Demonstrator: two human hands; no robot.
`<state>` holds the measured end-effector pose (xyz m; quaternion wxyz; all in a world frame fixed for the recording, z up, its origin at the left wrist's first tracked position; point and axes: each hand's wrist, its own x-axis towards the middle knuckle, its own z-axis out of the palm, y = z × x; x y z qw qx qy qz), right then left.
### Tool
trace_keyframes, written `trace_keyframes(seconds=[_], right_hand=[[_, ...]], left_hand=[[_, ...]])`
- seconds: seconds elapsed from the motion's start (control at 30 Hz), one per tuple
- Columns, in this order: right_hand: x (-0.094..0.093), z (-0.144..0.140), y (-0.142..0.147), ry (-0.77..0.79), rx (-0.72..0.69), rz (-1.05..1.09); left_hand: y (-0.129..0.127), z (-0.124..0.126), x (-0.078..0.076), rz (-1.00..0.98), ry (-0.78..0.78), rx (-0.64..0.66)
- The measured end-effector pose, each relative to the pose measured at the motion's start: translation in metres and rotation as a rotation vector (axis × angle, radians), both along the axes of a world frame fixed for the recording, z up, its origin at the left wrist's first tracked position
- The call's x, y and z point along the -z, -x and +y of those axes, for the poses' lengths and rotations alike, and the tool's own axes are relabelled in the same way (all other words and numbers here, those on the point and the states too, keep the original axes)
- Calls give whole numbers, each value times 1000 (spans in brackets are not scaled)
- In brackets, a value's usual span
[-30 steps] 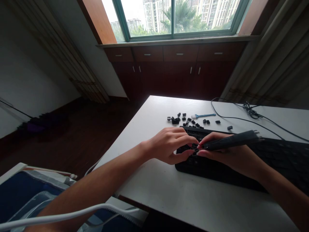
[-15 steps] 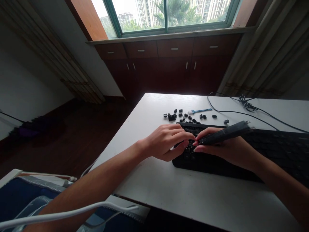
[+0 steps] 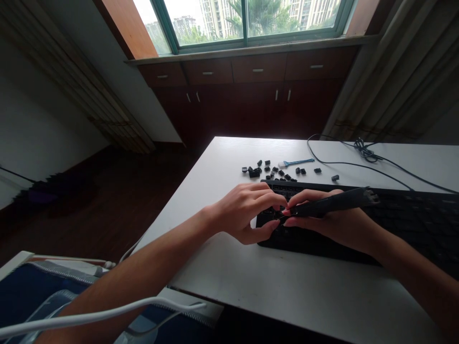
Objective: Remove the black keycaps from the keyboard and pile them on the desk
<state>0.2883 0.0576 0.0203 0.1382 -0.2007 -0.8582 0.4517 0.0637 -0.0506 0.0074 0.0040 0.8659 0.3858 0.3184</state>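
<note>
A black keyboard point(image 3: 405, 215) lies along the right part of the white table. My right hand point(image 3: 344, 224) grips a dark keycap puller point(image 3: 332, 202) above its left end. Two metal prongs show at the puller's far end, and thin wires at the other end point down to the keys. From the left, my left hand point(image 3: 244, 210) reaches over the keyboard's left end. Its thumb and index finger are apart, close to the wire tip and my right fingertips. Any contact there is too small to make out.
Several loose black keycaps point(image 3: 254, 174) lie behind the keyboard, beside a blue brush point(image 3: 297, 162) with white bristles. A black cable point(image 3: 366, 150) runs along the back right. A white tube point(image 3: 107, 314) crosses the lower left by the table point(image 3: 201, 200).
My left thumb and index finger have spread apart near the puller's tip. The puller has tilted slightly, its pronged end now a little lower. The view has shifted slightly.
</note>
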Motion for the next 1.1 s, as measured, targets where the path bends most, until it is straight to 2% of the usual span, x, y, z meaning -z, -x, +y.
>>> trace_keyframes(seconds=[0.13,0.27,0.33,0.43,0.53,0.73,0.93,1.0,1.1], right_hand=[[2,-8,2,-37,27,102],[5,-20,6,-164,96,180],[7,-25,8,-194,125,200],[9,-29,10,-177,124,261],[11,-29,9,-181,94,303],[11,-32,7,-285,92,405],[2,-32,12,-298,238,575],[2,-27,11,-262,219,553],[4,-22,6,-142,210,601]], left_hand=[[-2,0,1,-35,47,-7],[-17,0,5,-169,65,-147],[-27,-1,7,-276,126,-208],[-38,-3,8,-314,278,-180],[-41,-4,7,-307,354,-166],[-42,-3,9,-264,323,-135],[-42,-4,11,-322,334,-198],[-37,-4,10,-345,328,-195],[-23,-4,5,-331,384,-123]])
